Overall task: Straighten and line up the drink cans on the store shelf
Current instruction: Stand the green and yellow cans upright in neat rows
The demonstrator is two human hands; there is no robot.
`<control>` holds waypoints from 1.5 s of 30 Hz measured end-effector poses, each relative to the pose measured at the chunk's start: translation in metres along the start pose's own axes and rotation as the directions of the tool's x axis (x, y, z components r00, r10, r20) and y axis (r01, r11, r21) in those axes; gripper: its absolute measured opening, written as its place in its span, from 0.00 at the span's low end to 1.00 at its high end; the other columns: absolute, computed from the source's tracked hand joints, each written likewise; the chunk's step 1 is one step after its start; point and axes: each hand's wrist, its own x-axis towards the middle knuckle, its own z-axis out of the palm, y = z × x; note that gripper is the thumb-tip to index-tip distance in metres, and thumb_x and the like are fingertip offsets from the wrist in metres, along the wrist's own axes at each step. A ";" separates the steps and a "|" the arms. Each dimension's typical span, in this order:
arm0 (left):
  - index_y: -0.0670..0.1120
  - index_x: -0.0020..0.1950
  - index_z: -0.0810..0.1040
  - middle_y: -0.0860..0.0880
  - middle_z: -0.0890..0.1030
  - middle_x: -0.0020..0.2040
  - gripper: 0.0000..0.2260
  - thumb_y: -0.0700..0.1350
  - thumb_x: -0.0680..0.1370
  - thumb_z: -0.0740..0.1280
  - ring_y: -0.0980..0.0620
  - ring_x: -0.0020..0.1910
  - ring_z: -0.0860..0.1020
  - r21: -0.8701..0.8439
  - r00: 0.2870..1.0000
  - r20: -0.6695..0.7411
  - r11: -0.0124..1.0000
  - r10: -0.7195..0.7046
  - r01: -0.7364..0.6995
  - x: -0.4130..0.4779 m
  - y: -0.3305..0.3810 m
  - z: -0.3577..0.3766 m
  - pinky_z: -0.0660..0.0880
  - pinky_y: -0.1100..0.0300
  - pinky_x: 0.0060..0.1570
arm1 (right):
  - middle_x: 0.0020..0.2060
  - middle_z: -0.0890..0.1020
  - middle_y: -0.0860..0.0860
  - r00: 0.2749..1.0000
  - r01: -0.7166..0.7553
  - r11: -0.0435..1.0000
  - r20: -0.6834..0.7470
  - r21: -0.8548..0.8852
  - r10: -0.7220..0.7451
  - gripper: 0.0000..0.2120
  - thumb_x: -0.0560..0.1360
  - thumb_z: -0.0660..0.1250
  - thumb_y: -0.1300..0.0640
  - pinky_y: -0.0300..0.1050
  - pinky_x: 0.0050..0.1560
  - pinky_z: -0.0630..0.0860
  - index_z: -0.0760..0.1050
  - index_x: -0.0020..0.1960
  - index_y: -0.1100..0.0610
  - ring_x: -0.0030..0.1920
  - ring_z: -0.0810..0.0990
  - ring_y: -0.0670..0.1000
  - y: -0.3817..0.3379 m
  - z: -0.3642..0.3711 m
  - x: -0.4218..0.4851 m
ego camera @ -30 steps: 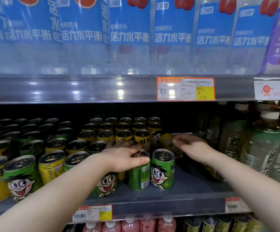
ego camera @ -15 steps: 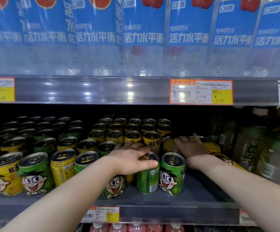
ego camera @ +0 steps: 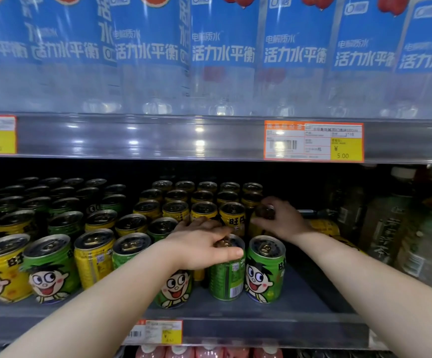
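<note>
Head view: the left hand (ego camera: 204, 245) grips from above the top of a green metal drink can with a barcode (ego camera: 227, 279). The can stands at the front of the grey store shelf (ego camera: 300, 301). Two green cartoon-face cans (ego camera: 265, 272) stand just beside it, one on each side. The right hand (ego camera: 280, 223) curls round a yellow metal can (ego camera: 264, 213) just behind. A yellow can lying on its side (ego camera: 323, 227) rests beyond the right wrist. Overhead, clear bottles with blue labels (ego camera: 222, 47) read "活力水平衡", and an orange-and-yellow price tag (ego camera: 313, 142) reads ¥ 5.00.
</note>
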 end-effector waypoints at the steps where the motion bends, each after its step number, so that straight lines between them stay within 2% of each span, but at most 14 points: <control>1: 0.61 0.75 0.52 0.54 0.49 0.78 0.30 0.68 0.75 0.49 0.50 0.76 0.45 -0.001 1.000 -0.003 1.000 0.001 -0.001 0.000 0.000 0.000 0.42 0.46 0.72 | 0.65 0.72 0.58 0.999 0.006 1.000 0.045 0.003 -0.006 0.27 0.72 0.70 0.48 0.40 0.61 0.66 0.69 0.68 0.56 0.65 0.71 0.56 -0.001 0.002 -0.001; 4: 0.61 0.75 0.51 0.54 0.49 0.78 0.30 0.69 0.74 0.49 0.50 0.76 0.45 0.001 1.000 -0.006 1.000 0.006 -0.006 0.001 -0.001 0.001 0.42 0.46 0.72 | 0.71 0.65 0.57 0.988 0.027 0.999 0.155 -0.035 -0.022 0.26 0.75 0.65 0.48 0.39 0.67 0.61 0.65 0.71 0.52 0.71 0.65 0.55 0.002 0.000 -0.007; 6: 0.62 0.74 0.51 0.54 0.49 0.78 0.30 0.69 0.74 0.49 0.50 0.76 0.45 0.002 1.000 -0.004 1.000 0.006 -0.006 0.001 -0.002 0.001 0.43 0.46 0.72 | 0.71 0.65 0.56 0.996 0.000 0.996 0.086 -0.090 0.008 0.26 0.76 0.64 0.47 0.41 0.68 0.61 0.65 0.71 0.52 0.70 0.66 0.55 0.010 -0.011 -0.014; 9: 0.62 0.74 0.51 0.54 0.50 0.78 0.31 0.69 0.74 0.48 0.50 0.76 0.46 0.005 1.000 0.004 1.000 0.005 -0.005 0.002 -0.002 0.001 0.43 0.46 0.73 | 0.64 0.72 0.55 0.997 -0.074 0.957 -0.036 -0.281 0.067 0.21 0.74 0.65 0.48 0.44 0.63 0.70 0.70 0.66 0.53 0.63 0.74 0.56 0.024 -0.042 -0.035; 11: 0.61 0.75 0.50 0.54 0.49 0.78 0.31 0.69 0.74 0.48 0.50 0.76 0.45 0.009 1.000 0.005 1.000 0.002 -0.002 0.002 0.000 0.001 0.43 0.46 0.73 | 0.60 0.75 0.54 0.984 -0.171 0.871 -0.031 -0.461 0.177 0.20 0.73 0.63 0.44 0.45 0.56 0.75 0.71 0.62 0.51 0.58 0.77 0.55 0.035 -0.060 -0.053; 14: 0.61 0.75 0.51 0.54 0.49 0.78 0.30 0.69 0.74 0.48 0.50 0.76 0.45 0.015 1.000 0.001 1.000 0.000 0.000 0.001 0.002 0.001 0.42 0.46 0.73 | 0.63 0.73 0.54 0.942 -0.245 0.719 0.015 -0.650 0.334 0.29 0.72 0.63 0.37 0.45 0.53 0.76 0.64 0.68 0.49 0.60 0.76 0.56 0.047 -0.065 -0.075; 17: 0.61 0.75 0.51 0.54 0.50 0.78 0.30 0.69 0.74 0.48 0.50 0.76 0.46 0.019 1.000 0.000 1.000 0.000 0.000 0.000 0.001 0.002 0.43 0.46 0.73 | 0.66 0.69 0.54 0.933 -0.252 0.691 0.019 -0.678 0.359 0.37 0.68 0.67 0.37 0.49 0.56 0.74 0.57 0.71 0.45 0.64 0.72 0.58 0.051 -0.058 -0.081; 20: 0.60 0.75 0.51 0.54 0.50 0.78 0.30 0.69 0.75 0.48 0.50 0.76 0.47 0.022 1.000 -0.003 1.000 0.003 -0.002 0.000 0.001 0.001 0.44 0.47 0.73 | 0.64 0.69 0.54 0.958 -0.210 0.786 0.039 -0.582 0.285 0.33 0.68 0.67 0.42 0.48 0.57 0.73 0.61 0.71 0.41 0.64 0.71 0.58 0.052 -0.053 -0.083; 23: 0.60 0.75 0.51 0.53 0.50 0.78 0.30 0.68 0.75 0.48 0.49 0.76 0.47 0.027 1.000 -0.009 1.000 0.005 -0.005 -0.001 0.002 0.001 0.44 0.47 0.72 | 0.62 0.74 0.53 0.976 -0.188 0.946 0.053 -0.264 0.209 0.33 0.63 0.66 0.42 0.45 0.57 0.74 0.67 0.68 0.44 0.61 0.75 0.55 0.051 -0.049 -0.090; 25: 0.60 0.75 0.51 0.53 0.51 0.78 0.30 0.68 0.75 0.48 0.49 0.76 0.47 0.031 1.000 -0.008 0.999 0.007 -0.007 -0.001 0.002 0.001 0.44 0.47 0.73 | 0.58 0.75 0.52 0.987 -0.153 0.986 -0.065 -0.062 0.149 0.33 0.60 0.68 0.41 0.43 0.55 0.72 0.70 0.64 0.48 0.57 0.76 0.53 0.051 -0.044 -0.094; 28: 0.60 0.75 0.51 0.53 0.51 0.78 0.30 0.68 0.75 0.48 0.49 0.76 0.48 0.035 1.000 -0.012 0.999 0.011 -0.010 -0.001 0.001 0.001 0.45 0.47 0.73 | 0.53 0.70 0.51 0.973 -0.061 0.988 -0.213 0.144 0.091 0.26 0.64 0.77 0.52 0.41 0.53 0.67 0.68 0.57 0.52 0.54 0.74 0.52 0.054 -0.033 -0.105; 32: 0.60 0.75 0.52 0.53 0.52 0.77 0.29 0.68 0.75 0.48 0.49 0.76 0.48 0.054 1.000 -0.024 0.998 0.020 -0.019 0.000 0.002 0.002 0.45 0.46 0.73 | 0.56 0.73 0.47 0.996 0.000 0.983 -0.084 0.181 0.016 0.24 0.67 0.75 0.53 0.42 0.52 0.69 0.63 0.54 0.42 0.55 0.74 0.49 0.062 -0.025 -0.118; 34: 0.60 0.75 0.52 0.53 0.52 0.77 0.29 0.67 0.75 0.48 0.50 0.76 0.48 0.052 1.000 -0.023 0.999 0.017 -0.016 0.000 0.001 0.001 0.45 0.47 0.73 | 0.53 0.77 0.46 0.998 -0.004 0.980 -0.061 0.201 0.016 0.24 0.67 0.74 0.51 0.45 0.51 0.73 0.62 0.52 0.39 0.52 0.77 0.49 0.063 -0.027 -0.118; 45: 0.60 0.75 0.51 0.54 0.51 0.77 0.29 0.67 0.75 0.48 0.50 0.76 0.47 0.045 1.000 -0.022 0.999 0.007 -0.006 -0.001 0.002 0.001 0.43 0.48 0.72 | 0.49 0.75 0.48 0.984 -0.052 0.991 -0.162 0.123 0.072 0.26 0.69 0.73 0.52 0.44 0.48 0.72 0.64 0.61 0.53 0.48 0.74 0.49 0.052 -0.016 -0.088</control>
